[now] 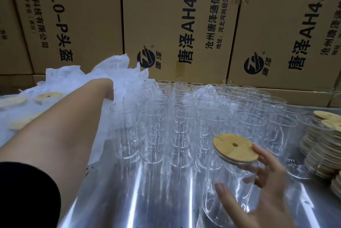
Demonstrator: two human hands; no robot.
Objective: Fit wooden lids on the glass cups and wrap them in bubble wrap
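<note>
**Lidded cup in right hand, left hand at the wrap**

Right hand (pixel 267 187), low right over the table (pixel 147 200): grips a tilted cup (pixel 227 174), thumb on the near side, fingers spread round the far side. Lid (pixel 235 147) sits on the cup's mouth, hole up.

Left arm stretched to far left; left hand (pixel 108 91) buried in the bubble wrap (pixel 118 68). Cannot tell how its fingers lie.

Open cups (pixel 184 109) stand in close rows mid-table, behind the held one. Lid stacks (pixel 321 152) at the right edge. Pale lids (pixel 48 96) show through wrap at far left. Printed cartons (pixel 175 24) wall the back.
</note>
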